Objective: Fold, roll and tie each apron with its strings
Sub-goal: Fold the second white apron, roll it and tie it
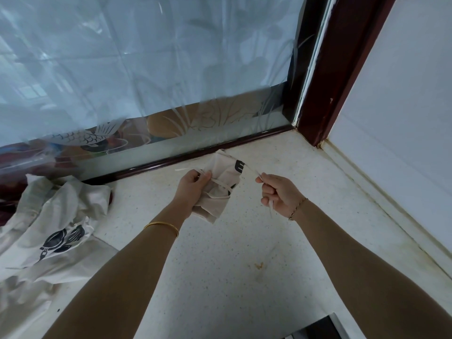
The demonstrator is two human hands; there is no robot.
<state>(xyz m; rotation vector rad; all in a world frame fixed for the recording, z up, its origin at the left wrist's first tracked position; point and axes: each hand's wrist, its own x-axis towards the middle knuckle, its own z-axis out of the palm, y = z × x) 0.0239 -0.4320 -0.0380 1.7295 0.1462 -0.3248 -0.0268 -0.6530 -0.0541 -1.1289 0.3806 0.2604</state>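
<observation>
Dark panel (320,325): it is showing only as a corner with a metal rim, at the edge of the counter nearest you, on your right.
Counter (220,289): white and speckled, it is carrying a small yellowish stain (258,265) between your forearms.
Bangle (162,227): you are wearing this gold band on your left wrist.
Bracelet (298,207): a thin beaded one is circling your right wrist.
Left hand (193,189): you are gripping the rolled apron with fingers and thumb curled round its left side.
Right hand (276,194): you are pinching the string between thumb and forefinger, the other fingers closed over its tail, which is hanging out below your fist.
Rolled apron (221,189): this beige bundle is sitting in your left hand close to the window rail. You cannot tell whether it is touching the counter.
String (252,170): it is running taut from the bundle to your right hand. More turns are crossing the roll.
Writing: a black printed mark like a letter E is showing on the roll, and the rest is hidden in the folds.
Loose aprons (49,228): they are lying crumpled at far left, showing a black figure print with no readable words.
Window frame (325,69): dark red wood is edging the counter's far side.
Glass (146,57): frosted film with fish and reed patterns is covering it.
Wall (403,94): plain white, it is rising on your right.
</observation>
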